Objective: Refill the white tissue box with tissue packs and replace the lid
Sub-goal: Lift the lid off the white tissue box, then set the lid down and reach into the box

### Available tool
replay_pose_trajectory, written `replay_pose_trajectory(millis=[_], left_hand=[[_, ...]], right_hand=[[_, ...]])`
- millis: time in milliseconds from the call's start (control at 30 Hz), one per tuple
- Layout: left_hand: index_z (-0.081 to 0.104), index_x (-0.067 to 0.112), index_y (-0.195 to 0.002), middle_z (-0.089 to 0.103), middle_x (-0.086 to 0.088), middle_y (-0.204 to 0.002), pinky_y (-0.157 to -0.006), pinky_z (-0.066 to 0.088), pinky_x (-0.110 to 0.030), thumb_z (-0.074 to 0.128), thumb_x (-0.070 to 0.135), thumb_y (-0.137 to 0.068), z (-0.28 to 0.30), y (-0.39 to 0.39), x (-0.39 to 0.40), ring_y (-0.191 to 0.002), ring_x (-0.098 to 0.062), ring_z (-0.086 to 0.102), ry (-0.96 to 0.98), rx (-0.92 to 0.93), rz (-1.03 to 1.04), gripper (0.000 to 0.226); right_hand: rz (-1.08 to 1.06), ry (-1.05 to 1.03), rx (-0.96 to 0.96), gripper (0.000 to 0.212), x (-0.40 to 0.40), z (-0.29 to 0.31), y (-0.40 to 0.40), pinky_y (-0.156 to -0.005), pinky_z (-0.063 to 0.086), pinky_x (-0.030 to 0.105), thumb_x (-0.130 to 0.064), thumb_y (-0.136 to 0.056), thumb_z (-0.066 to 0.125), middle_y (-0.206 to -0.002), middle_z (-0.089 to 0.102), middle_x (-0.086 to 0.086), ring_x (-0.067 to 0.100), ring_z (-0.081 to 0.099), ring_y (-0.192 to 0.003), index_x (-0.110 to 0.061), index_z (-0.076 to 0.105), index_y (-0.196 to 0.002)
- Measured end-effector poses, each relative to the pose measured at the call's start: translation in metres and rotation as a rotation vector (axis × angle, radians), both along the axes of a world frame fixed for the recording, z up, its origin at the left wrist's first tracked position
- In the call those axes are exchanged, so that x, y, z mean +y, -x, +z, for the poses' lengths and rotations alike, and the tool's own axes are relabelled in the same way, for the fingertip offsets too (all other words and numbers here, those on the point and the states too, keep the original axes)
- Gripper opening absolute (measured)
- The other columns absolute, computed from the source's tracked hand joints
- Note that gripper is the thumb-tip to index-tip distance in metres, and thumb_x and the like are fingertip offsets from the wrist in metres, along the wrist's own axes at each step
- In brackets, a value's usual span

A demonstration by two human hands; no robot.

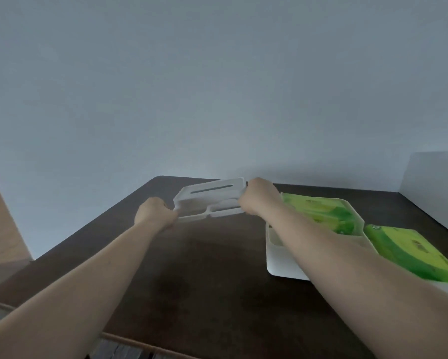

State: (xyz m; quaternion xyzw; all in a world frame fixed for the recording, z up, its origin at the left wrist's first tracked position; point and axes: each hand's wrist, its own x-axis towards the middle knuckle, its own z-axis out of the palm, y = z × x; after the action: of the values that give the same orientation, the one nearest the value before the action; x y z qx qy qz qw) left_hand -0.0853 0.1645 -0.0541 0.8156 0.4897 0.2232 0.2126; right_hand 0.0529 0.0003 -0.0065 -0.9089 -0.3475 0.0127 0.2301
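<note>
Both hands, left (pixel 154 213) and right (pixel 256 196), grip the white plastic slotted lid (pixel 212 194) by its ends.
Next it must go over the white open box (pixel 282 263) holding green tissue packs (pixel 321 216).

You're holding a plain white lid (pixel 212 196) with one dark slot line along its top; the tissue box (pixel 282 263) near the table's right edge is the same plain white; the pack inside it (pixel 321 213) is bright green with yellow-green swirls; a second pack (pixel 409 250) just beside it shows darker green bands over lime yellow, print too blurred to read; the table (pixel 204 268) is dark brown, unpatterned; the wall (pixel 217 86) is flat pale blue-grey; a white-grey panel (pixel 435 174) stands at the far right corner.
</note>
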Motion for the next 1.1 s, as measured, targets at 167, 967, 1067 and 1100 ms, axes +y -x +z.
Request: replay_pose_trajectory(millis=[167, 967, 1067, 1100], left_hand=[[0.066, 0.007, -0.057, 0.058, -0.002, -0.05, -0.047, 0.036, -0.023, 0.054, 0.013, -0.076, -0.015, 0.009, 0.013, -0.055, -0.024, 0.055, 0.047, 0.13, -0.018, 0.024], [0.067, 0.014, -0.088, 0.068, -0.004, -0.088, -0.066, 0.044, -0.029, 0.046, 0.019, -0.087, -0.02, -0.018, -0.036, -0.079, -0.023, 0.057, -0.121, 0.133, -0.173, 0.022], [0.068, 0.013, -0.092, 0.071, -0.001, -0.089, -0.075, 0.052, -0.031, 0.045, 0.022, -0.088, -0.006, -0.036, -0.069, -0.085, -0.023, 0.062, -0.12, 0.063, -0.233, 0.025], [0.068, 0.015, -0.096, 0.07, 0.002, -0.091, -0.076, 0.052, -0.031, 0.046, 0.026, -0.09, -0.002, -0.043, -0.08, -0.089, -0.022, 0.063, -0.109, 0.031, -0.251, 0.025]], right_hand=[[0.044, 0.292, -0.018, 0.017, 0.023, -0.014, 0.012, -0.073, 0.045, 0.029, -0.006, -0.086, 0.054, -0.097, 0.068, 0.012, 0.028, 0.062, -0.084, -0.003, 0.066, -0.098], [0.032, 0.063, -0.006, 0.031, -0.029, -0.015, -0.007, -0.066, 0.057, 0.031, -0.011, -0.083, 0.045, -0.053, 0.062, 0.007, 0.027, 0.06, -0.051, -0.009, 0.051, -0.053], [-0.033, -0.051, -0.142, 0.029, -0.066, -0.01, -0.018, -0.056, 0.042, 0.028, -0.022, -0.09, 0.044, -0.063, 0.054, 0.002, 0.027, 0.055, -0.067, -0.014, 0.048, -0.062], [-0.071, -0.085, -0.179, 0.026, -0.081, -0.008, -0.021, -0.058, 0.041, 0.029, -0.024, -0.091, 0.043, -0.067, 0.054, 0.001, 0.026, 0.056, -0.071, -0.014, 0.051, -0.069]])
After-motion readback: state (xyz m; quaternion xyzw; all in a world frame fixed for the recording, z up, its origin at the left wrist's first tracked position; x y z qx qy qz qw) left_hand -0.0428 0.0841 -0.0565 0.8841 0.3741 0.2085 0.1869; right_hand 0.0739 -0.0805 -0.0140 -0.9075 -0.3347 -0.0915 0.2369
